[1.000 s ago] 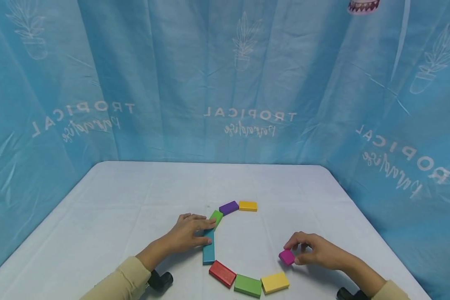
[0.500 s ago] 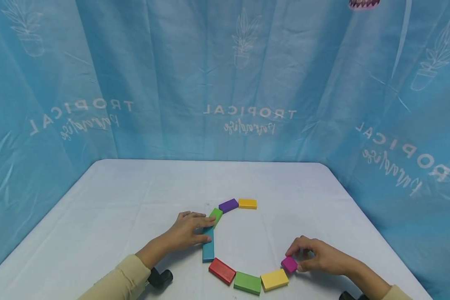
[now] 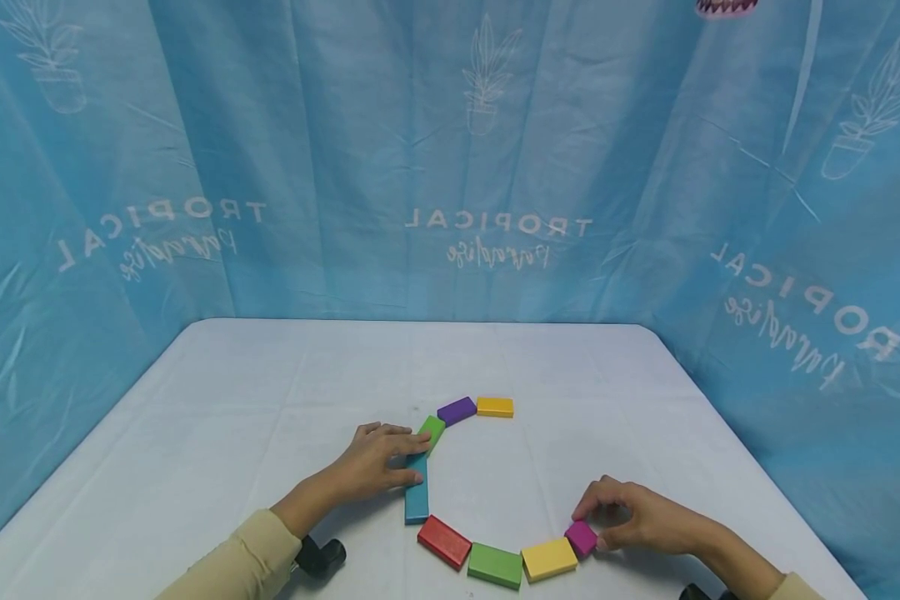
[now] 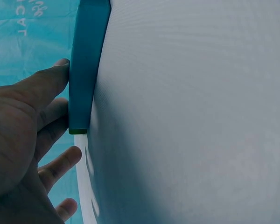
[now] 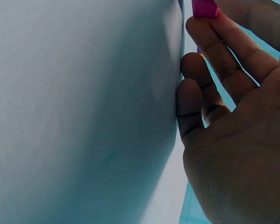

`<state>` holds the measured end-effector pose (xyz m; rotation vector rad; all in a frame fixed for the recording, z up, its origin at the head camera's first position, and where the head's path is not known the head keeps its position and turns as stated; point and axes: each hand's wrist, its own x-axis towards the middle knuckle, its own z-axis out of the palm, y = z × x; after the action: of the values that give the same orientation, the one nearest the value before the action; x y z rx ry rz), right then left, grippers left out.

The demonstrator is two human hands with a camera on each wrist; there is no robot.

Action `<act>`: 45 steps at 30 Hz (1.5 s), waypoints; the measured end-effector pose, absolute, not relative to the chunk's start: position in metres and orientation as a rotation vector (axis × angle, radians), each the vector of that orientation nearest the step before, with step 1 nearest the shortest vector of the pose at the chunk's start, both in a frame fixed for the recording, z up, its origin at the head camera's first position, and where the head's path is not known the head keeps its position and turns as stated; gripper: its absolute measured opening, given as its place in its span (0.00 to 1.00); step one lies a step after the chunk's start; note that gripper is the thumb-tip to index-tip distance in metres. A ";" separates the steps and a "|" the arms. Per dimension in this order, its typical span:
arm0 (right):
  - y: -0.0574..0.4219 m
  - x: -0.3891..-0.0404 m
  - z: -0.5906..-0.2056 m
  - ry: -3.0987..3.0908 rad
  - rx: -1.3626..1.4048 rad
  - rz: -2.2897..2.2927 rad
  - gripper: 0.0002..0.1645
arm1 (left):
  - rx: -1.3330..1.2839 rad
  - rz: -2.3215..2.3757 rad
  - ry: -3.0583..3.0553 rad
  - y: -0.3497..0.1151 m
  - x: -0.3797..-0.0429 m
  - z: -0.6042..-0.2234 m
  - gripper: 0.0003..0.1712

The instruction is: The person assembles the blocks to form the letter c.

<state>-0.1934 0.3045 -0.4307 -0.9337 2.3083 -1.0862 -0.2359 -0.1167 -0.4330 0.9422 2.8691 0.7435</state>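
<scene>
Several coloured blocks lie end to end in a curve on the white table. My left hand point(image 3: 371, 462) rests with outstretched fingers on the blue block point(image 3: 417, 504) and the light green block point(image 3: 434, 428) beyond it. Fingertips touch the blue block's upper face point(image 4: 86, 65) in the left wrist view. At the curve's near right end, my right hand point(image 3: 641, 517) pinches a magenta block point(image 3: 581, 539) between thumb and fingers. That block stands against the corner of a yellow block point(image 3: 549, 559). Only its end point(image 5: 204, 8) shows in the right wrist view.
A red block point(image 3: 444, 542) and a green block point(image 3: 495, 566) continue the near side of the curve. At its far end are a purple block point(image 3: 457, 411) and an orange-yellow block point(image 3: 495, 407). A blue printed curtain point(image 3: 330, 167) surrounds the white table point(image 3: 270, 375).
My right hand has brought the magenta block nearer to me and slightly right, up to the yellow block. The left hand stays on the blue and light green blocks.
</scene>
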 end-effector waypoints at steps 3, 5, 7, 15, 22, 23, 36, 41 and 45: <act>0.305 -0.193 -0.431 2.307 -0.945 -1.085 0.19 | 0.936 0.737 2.873 -0.116 -0.235 -0.432 0.30; 0.305 -0.193 -0.431 2.303 -0.941 -1.085 0.19 | 0.934 0.738 2.872 -0.116 -0.235 -0.432 0.30; 0.305 -0.193 -0.432 2.301 -0.936 -1.083 0.19 | 0.939 0.740 2.871 -0.116 -0.236 -0.432 0.30; 0.304 -0.192 -0.432 2.297 -0.939 -1.076 0.19 | 0.936 0.744 2.870 -0.117 -0.236 -0.433 0.31; 0.304 -0.191 -0.433 2.287 -0.932 -1.085 0.19 | 0.938 0.738 2.869 -0.117 -0.236 -0.434 0.31; 0.304 -0.191 -0.433 2.290 -0.926 -1.083 0.19 | 0.939 0.737 2.867 -0.117 -0.236 -0.434 0.31; 0.303 -0.190 -0.434 2.310 -0.918 -1.073 0.18 | 0.965 0.751 2.873 -0.117 -0.236 -0.434 0.30; 0.303 -0.190 -0.434 2.310 -0.917 -1.068 0.18 | 0.968 0.746 2.874 -0.117 -0.236 -0.434 0.30; 0.303 -0.190 -0.434 2.304 -0.917 -1.069 0.18 | 0.965 0.749 2.871 -0.117 -0.236 -0.434 0.30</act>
<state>-0.1902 0.3032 -0.4339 -0.9167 2.3041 -1.0691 -0.2358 -0.1174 -0.4335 0.9647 2.8712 0.7488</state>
